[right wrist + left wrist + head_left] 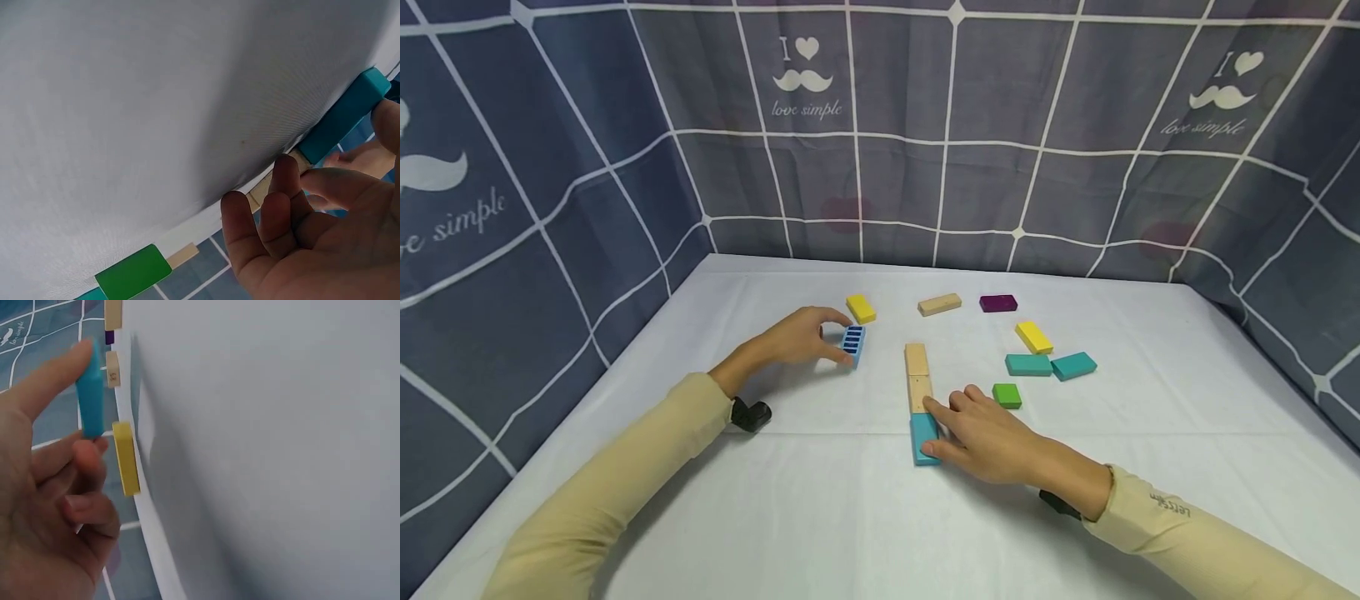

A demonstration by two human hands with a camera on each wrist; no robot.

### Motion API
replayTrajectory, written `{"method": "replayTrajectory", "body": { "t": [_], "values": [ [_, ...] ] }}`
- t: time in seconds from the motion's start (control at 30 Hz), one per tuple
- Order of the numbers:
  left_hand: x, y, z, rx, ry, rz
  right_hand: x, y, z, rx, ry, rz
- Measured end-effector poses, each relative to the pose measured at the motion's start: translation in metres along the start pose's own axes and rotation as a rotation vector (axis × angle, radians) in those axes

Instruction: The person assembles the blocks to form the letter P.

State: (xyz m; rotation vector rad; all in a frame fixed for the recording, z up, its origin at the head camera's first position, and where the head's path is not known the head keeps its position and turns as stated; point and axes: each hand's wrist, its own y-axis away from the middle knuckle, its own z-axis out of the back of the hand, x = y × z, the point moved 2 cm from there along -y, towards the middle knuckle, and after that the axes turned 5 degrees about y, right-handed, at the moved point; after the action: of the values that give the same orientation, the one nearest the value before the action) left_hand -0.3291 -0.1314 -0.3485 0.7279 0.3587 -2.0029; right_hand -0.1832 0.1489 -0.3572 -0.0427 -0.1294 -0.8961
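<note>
My left hand pinches a light-blue block between thumb and fingertips at its two ends. Dark rectangles mark its top; in the left wrist view its plain blue side shows. Right of it, two wooden blocks and a teal-blue block lie end to end in a row. My right hand rests along the row's right side, thumb against the teal-blue block and index fingertip at the nearer wooden block. Its other fingers are loosely bent in the right wrist view.
A yellow block lies just beyond my left hand. Farther back are a wooden block and a purple block. To the right lie another yellow block, two teal blocks and a green block. Curtains surround the white table.
</note>
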Motion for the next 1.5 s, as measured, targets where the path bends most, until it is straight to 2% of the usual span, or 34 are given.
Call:
{"method": "replayTrajectory", "body": {
  "t": [0.1, 0.2, 0.4, 0.57, 0.97, 1.27, 1.5],
  "values": [
    [-0.009, -0.017, -0.006, -0.07, 0.028, 0.019, 0.0, -0.001, 0.0, 0.002, 0.003, -0.004],
    [-0.019, -0.035, -0.015, -0.106, 0.063, 0.042, 0.001, -0.001, -0.001, 0.009, 0.007, -0.004],
    [-0.041, -0.06, -0.036, -0.097, 0.087, 0.063, 0.001, -0.003, 0.0, 0.023, 0.008, -0.008],
    [-0.047, -0.071, -0.047, -0.094, 0.097, 0.11, 0.002, -0.003, 0.0, 0.017, 0.011, -0.008],
    [-0.049, -0.077, -0.052, -0.056, 0.087, 0.135, 0.0, -0.002, -0.001, 0.025, 0.005, -0.021],
    [-0.05, -0.076, -0.054, -0.038, 0.138, 0.166, -0.001, -0.002, -0.001, 0.022, 0.002, -0.017],
    [-0.048, -0.077, -0.053, -0.023, 0.127, 0.137, -0.001, -0.002, -0.001, 0.02, 0.009, -0.012]
  ]
}}
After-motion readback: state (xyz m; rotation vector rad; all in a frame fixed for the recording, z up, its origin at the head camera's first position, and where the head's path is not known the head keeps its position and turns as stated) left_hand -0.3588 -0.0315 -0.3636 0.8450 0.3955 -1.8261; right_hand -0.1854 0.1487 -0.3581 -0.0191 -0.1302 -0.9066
